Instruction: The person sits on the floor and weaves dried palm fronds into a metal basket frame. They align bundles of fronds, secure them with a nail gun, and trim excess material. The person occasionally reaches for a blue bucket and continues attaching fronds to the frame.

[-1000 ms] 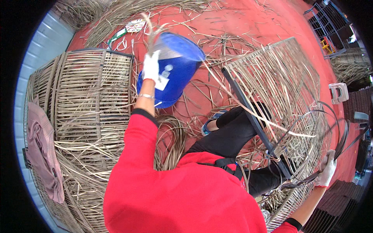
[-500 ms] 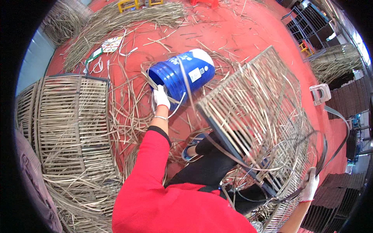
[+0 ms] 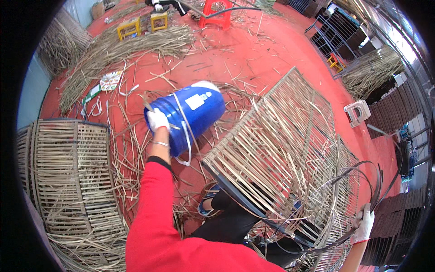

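A blue bucket (image 3: 206,106) lies on its side on the red floor, its mouth facing left and a pale handle across it. My left hand (image 3: 158,119), in a white glove, is closed at the bucket's rim; some light strips stick out beside the fingers. Low on the right, my gloved right hand (image 3: 364,224) is closed around long dark flat strips (image 3: 377,192) that loop over the work. A woven panel (image 3: 272,149) with a dark frame edge leans across my legs, with many loose strip ends on its near side.
On the left stands another woven panel (image 3: 54,172). Bundles of stalks (image 3: 149,45) lie at the back beside yellow stools (image 3: 129,28) and a red stool (image 3: 216,16), near another person's hand (image 3: 158,7). A pale stool (image 3: 357,112) and stacked dark panels (image 3: 394,111) are on the right.
My view has tilted up, bringing the red stool and another person at the back into sight. The bucket has turned a little under my left hand. My right hand keeps its hold on the dark strips.
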The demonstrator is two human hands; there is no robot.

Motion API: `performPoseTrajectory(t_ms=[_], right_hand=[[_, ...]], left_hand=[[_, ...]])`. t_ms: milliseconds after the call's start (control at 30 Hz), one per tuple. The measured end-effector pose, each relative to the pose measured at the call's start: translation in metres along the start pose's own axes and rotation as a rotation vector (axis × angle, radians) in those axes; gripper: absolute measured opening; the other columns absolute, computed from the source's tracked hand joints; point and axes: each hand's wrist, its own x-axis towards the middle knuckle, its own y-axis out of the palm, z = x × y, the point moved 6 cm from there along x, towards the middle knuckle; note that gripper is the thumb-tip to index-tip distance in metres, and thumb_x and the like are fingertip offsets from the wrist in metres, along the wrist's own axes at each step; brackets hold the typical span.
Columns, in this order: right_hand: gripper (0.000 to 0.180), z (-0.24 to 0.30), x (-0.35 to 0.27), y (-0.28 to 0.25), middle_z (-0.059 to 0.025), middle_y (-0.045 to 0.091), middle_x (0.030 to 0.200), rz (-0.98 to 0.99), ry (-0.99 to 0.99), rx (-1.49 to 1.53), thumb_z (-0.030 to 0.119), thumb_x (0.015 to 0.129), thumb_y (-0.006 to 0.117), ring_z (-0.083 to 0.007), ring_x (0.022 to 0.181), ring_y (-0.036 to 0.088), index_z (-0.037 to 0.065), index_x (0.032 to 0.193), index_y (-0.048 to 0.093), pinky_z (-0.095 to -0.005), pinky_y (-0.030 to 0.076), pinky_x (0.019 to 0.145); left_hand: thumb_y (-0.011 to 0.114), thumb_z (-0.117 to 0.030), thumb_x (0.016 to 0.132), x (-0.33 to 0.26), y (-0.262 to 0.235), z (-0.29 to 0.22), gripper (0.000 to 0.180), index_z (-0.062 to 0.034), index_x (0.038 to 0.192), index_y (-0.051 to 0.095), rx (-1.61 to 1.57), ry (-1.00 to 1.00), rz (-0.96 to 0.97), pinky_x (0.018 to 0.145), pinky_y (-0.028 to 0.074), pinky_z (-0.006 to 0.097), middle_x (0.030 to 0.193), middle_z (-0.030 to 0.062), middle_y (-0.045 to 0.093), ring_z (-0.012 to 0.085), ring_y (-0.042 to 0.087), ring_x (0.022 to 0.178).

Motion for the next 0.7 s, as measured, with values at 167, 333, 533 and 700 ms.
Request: performPoseTrajectory(t_ms=[167, 333, 533, 700], right_hand=[[0.029, 0.038, 0.01, 0.018, 0.0065, 0.04, 0.055, -0.01, -0.09, -0.012, 0.04, 0.101, 0.055, -0.0047, 0.036, 0.029, 0.015, 0.086, 0.054, -0.0241, 0.02, 0.033], [0.031, 0.129, 0.013, 0.072, 0.0101, 0.038, 0.057, 0.168, -0.247, 0.157, 0.046, 0.101, 0.055, -0.0028, 0.041, 0.029, 0.016, 0.092, 0.058, -0.0222, 0.022, 0.036], [0.027, 0.302, -0.008, 0.131, 0.0096, 0.035, 0.065, 0.626, -0.516, 0.524, 0.037, 0.103, 0.053, 0.0003, 0.047, 0.026, 0.011, 0.1, 0.058, -0.0191, 0.021, 0.038], [0.026, 0.398, -0.01, 0.164, 0.0053, 0.032, 0.069, 1.095, -0.632, 0.701, 0.026, 0.105, 0.05, -0.0024, 0.051, 0.025, 0.0, 0.105, 0.052, -0.0194, 0.023, 0.042]], left_hand=[[0.046, -0.032, 0.096, 0.06, -0.078, -0.109, 0.039, 0.0041, 0.101, 0.06, 0.334, 0.323, 0.056, 0.073, 0.051, 0.048, 0.096, 0.0275, 0.067, 0.0397, 0.067, 0.085], [0.047, -0.023, 0.095, -0.006, -0.071, -0.146, 0.021, -0.0042, 0.099, 0.055, 0.855, 0.687, 0.052, 0.065, 0.057, 0.05, 0.081, 0.0201, 0.071, 0.0378, 0.072, 0.078], [0.041, -0.019, 0.096, -0.09, -0.065, -0.037, 0.023, -0.0064, 0.099, 0.059, 1.014, 0.675, 0.34, 0.069, 0.055, 0.051, 0.087, 0.0205, 0.071, 0.0383, 0.071, 0.078], [0.048, -0.018, 0.093, -0.067, -0.097, -0.02, 0.022, -0.0072, 0.095, 0.066, 1.046, 0.719, 0.304, 0.07, 0.056, 0.048, 0.09, 0.0178, 0.073, 0.036, 0.072, 0.082]])
